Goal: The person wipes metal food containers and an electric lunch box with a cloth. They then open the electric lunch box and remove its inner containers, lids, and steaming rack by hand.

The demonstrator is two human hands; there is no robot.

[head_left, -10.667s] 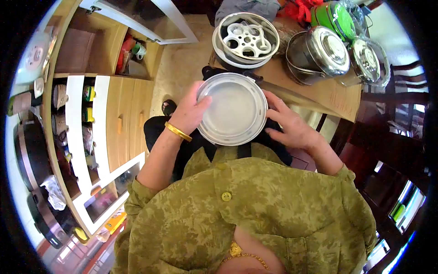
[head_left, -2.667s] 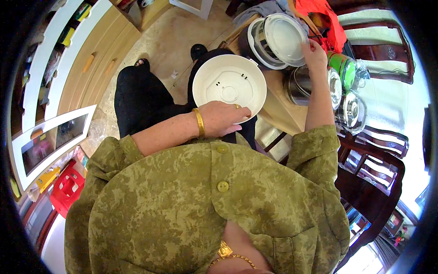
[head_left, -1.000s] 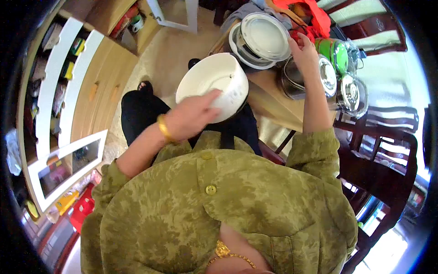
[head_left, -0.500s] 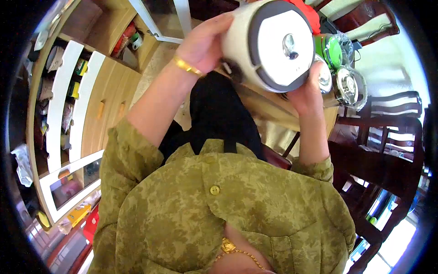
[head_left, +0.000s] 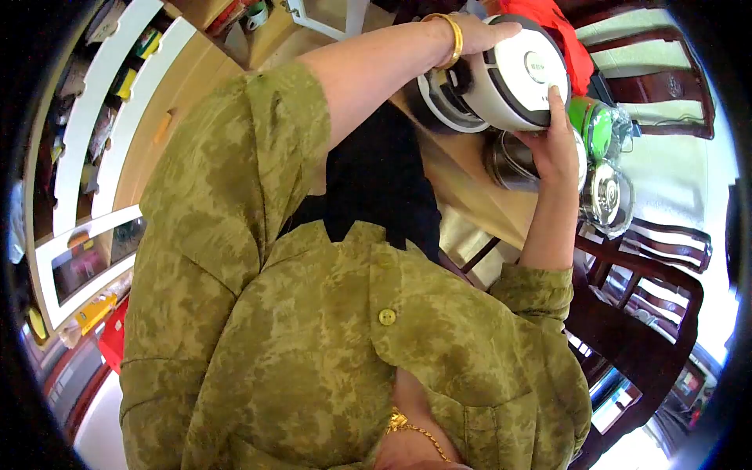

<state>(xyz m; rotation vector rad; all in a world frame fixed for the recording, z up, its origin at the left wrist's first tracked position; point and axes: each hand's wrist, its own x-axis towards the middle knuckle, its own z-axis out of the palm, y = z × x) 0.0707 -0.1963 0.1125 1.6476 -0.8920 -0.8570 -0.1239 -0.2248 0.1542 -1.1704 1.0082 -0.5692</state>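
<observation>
A rounded white appliance (head_left: pixel 513 82) with a dark ring and a round emblem on its face is tilted between my two hands, over the wooden table (head_left: pixel 478 184). My left hand (head_left: pixel 479 35), with a gold bracelet at the wrist, grips its upper side. On its lower right side, my right hand (head_left: pixel 554 141) holds it with a finger resting on the white face. A white-rimmed round thing (head_left: pixel 453 121) with a dark inside shows just left of it, partly hidden. Below it stands a steel pot (head_left: pixel 507 160), partly behind my right hand.
Right of my right hand are a green container (head_left: pixel 593 129) and a plastic-wrapped steel canister (head_left: pixel 605 194). A red bag (head_left: pixel 564 35) lies behind the appliance. Dark wooden chairs (head_left: pixel 634 313) stand at the right, a wooden cabinet (head_left: pixel 168 117) at the left.
The appliance has moved right and its face has turned. My left arm reaches further across. The white-rimmed round thing and the steel pot have come into view, and the whole view has shifted.
</observation>
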